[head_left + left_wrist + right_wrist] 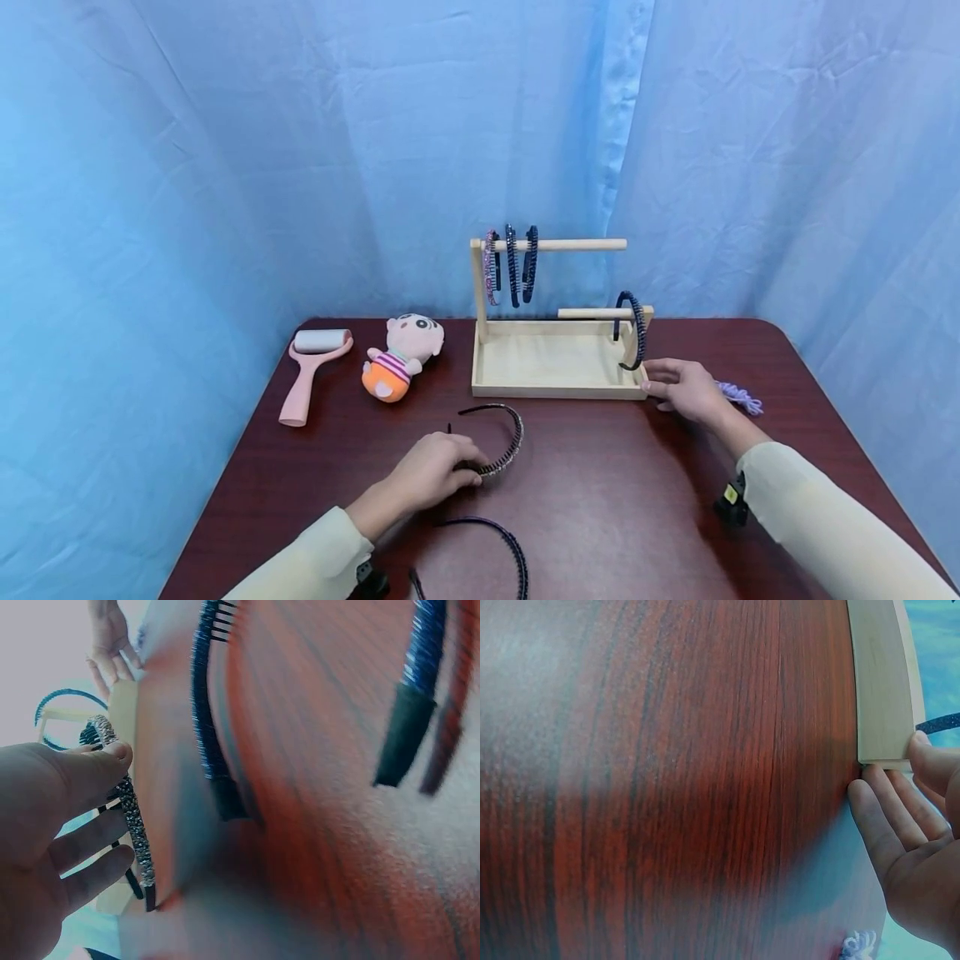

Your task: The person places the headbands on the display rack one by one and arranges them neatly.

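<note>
A dark toothed headband [514, 440] with a sparkling beaded band lies in the middle of the table, one side of it pinched by my left hand [433, 471]. The left wrist view has the thumb on this beaded headband [133, 825] and the fingers behind it. My right hand [686, 390] touches the right end of a wooden headband stand [558, 392], its fingers [889, 802] fairly straight against the tray corner and the thumb by the top edge. Another dark headband [517, 554] lies nearer the front, partly out of view.
Several headbands [513, 267] hang on the stand's upper bar, and one dark headband [639, 333] hangs on its lower bar. To the left are a plush doll [405, 354] and a pink lint roller [300, 392]. Purple cord [741, 398] lies beyond the right hand. Blue curtains [450, 150] surround the table.
</note>
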{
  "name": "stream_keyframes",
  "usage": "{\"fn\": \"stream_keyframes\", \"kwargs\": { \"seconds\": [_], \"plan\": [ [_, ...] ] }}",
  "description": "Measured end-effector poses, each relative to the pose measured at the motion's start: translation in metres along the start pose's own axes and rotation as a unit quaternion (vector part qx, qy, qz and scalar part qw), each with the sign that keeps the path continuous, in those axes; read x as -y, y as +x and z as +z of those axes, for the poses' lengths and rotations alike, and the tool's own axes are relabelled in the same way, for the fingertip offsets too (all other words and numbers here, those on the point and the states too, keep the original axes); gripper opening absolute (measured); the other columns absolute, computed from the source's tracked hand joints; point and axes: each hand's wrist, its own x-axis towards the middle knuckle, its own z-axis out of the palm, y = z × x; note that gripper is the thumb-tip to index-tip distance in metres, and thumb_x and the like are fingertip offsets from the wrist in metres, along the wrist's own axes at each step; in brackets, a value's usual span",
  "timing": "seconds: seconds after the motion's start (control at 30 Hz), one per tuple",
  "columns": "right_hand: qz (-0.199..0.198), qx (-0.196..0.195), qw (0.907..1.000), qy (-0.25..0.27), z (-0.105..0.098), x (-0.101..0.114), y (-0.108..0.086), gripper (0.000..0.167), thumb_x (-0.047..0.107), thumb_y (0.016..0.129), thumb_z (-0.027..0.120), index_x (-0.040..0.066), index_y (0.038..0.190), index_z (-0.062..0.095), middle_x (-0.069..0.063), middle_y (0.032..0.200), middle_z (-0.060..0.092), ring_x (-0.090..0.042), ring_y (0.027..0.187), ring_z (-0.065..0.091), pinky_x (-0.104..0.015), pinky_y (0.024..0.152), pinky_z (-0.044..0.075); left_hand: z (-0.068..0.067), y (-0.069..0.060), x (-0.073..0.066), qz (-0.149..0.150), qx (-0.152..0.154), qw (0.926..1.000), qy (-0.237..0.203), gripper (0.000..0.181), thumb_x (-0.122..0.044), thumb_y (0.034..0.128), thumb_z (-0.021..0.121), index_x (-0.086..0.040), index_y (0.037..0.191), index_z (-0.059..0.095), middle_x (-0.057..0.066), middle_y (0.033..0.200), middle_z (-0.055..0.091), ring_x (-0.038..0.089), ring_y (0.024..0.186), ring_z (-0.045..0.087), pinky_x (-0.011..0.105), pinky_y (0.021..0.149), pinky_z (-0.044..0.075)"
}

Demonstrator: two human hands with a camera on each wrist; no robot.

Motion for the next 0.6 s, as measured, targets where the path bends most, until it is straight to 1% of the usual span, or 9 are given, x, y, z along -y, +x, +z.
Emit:
{"fn": "stream_keyframes", "kwargs": {
  "seconds": [0.17, 0.33, 0.43, 0.6],
  "plan": [
    [0.002, 0.0, 1.0, 0.001, -0.001, 0.0, 0.0, 0.056, 0.022, 0.104, 0.064, 0.003, 0.153, 0.046, -0.03, 0.147, 0.053, -0.037, 0.117, 0.067, -0.041, 0.083, 0.062, -0.01, 0.002, -0.005, -0.002, -0.028, 0.9995, -0.013, 0.015, -0.02, 0.091, 0.079, -0.019, 0.106, 0.079, -0.011, 0.098, 0.074, 0.005, 0.093, 0.069, 0.031, 0.086, 0.056],
    [-0.003, 0.003, 1.0, 0.001, 0.0, 0.0, 0.0, 0.057, 0.022, 0.104, 0.064, 0.002, 0.154, 0.045, -0.031, 0.147, 0.052, -0.037, 0.117, 0.067, -0.042, 0.083, 0.062, -0.016, 0.005, -0.012, 0.0, -0.061, 0.997, -0.048, 0.014, -0.019, 0.09, 0.081, -0.021, 0.104, 0.078, -0.013, 0.096, 0.073, 0.0, 0.091, 0.067, 0.027, 0.084, 0.056],
    [-0.003, 0.003, 1.0, 0.0, 0.0, 0.0, 0.0, 0.057, 0.022, 0.104, 0.064, 0.002, 0.153, 0.045, -0.031, 0.147, 0.052, -0.037, 0.116, 0.067, -0.042, 0.083, 0.062, -0.02, 0.009, -0.019, -0.003, -0.086, 0.993, -0.081, 0.015, -0.018, 0.0901, 0.081, -0.021, 0.105, 0.077, -0.013, 0.098, 0.074, -0.001, 0.093, 0.067, 0.026, 0.084, 0.058],
    [0.0, 0.004, 1.0, 0.004, 0.0, 0.0, -0.001, 0.057, 0.021, 0.104, 0.064, 0.003, 0.154, 0.045, -0.03, 0.148, 0.052, -0.037, 0.117, 0.067, -0.042, 0.084, 0.062, -0.026, 0.02, -0.031, -0.011, -0.127, 0.9832, -0.13, 0.017, -0.018, 0.0901, 0.081, -0.02, 0.107, 0.077, -0.011, 0.102, 0.074, 0.001, 0.094, 0.067, 0.028, 0.083, 0.06]
  ]
}}
